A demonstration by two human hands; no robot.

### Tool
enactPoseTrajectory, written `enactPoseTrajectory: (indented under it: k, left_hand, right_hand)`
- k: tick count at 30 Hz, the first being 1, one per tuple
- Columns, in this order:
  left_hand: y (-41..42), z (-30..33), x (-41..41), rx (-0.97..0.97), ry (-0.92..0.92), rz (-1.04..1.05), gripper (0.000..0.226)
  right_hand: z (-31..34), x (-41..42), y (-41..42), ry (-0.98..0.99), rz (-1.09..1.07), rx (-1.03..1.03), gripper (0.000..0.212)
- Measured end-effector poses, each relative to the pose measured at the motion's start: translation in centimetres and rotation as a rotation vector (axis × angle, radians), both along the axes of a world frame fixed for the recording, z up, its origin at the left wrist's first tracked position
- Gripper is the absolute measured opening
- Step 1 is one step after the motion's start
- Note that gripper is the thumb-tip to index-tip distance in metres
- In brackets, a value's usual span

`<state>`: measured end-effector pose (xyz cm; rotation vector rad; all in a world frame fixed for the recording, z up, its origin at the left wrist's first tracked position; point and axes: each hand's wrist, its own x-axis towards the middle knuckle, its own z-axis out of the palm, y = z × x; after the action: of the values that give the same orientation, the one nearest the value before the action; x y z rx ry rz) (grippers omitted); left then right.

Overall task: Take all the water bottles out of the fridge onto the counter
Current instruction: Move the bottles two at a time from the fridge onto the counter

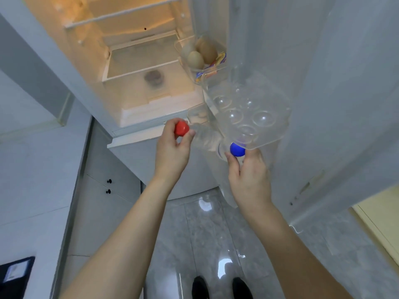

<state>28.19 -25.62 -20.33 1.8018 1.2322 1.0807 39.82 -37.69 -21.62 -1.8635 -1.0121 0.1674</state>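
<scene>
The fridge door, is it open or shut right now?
Open. The fridge door is swung aside, so its clear egg tray and the lit inside shelves show.

Bare forearms, no sleeves; black shoes (221, 287).

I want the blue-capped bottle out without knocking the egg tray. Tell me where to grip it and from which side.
Grip the blue-capped bottle at the neck just under its cap, coming from below and in front, as the right hand does. The clear egg tray overhangs the cap, so draw it out low, towards you.
</scene>
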Motion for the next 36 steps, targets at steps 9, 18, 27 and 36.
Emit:
enactPoseTrajectory:
  k: [9,18,27,36]
  left_hand:
    - [-3.3,4.1,-7.2,0.177,-0.011,0.280,0.019]
    - [-10.4,0.5,-17.1,0.012,0.237,0.591,0.018]
    - [-18.7,-0.2,-25.5,-0.095,0.247,0.827,0.023]
    - [-28.4,0.7,-33.0,-0.147,0.283,1.003,0.023]
  right_hand:
    - [1.9,-3.6,2.2,0.043,0.370,0.087,0.046]
    - [-0.3,-11.3,1.7,0.025,0.720,-0.031,0.047]
    - [-0.2,-20.2,-1.6,-0.028,1.013,-0.099,0.045]
    - [0.9,-28.9,-7.6,-0.047,1.219,-0.125,0.039]
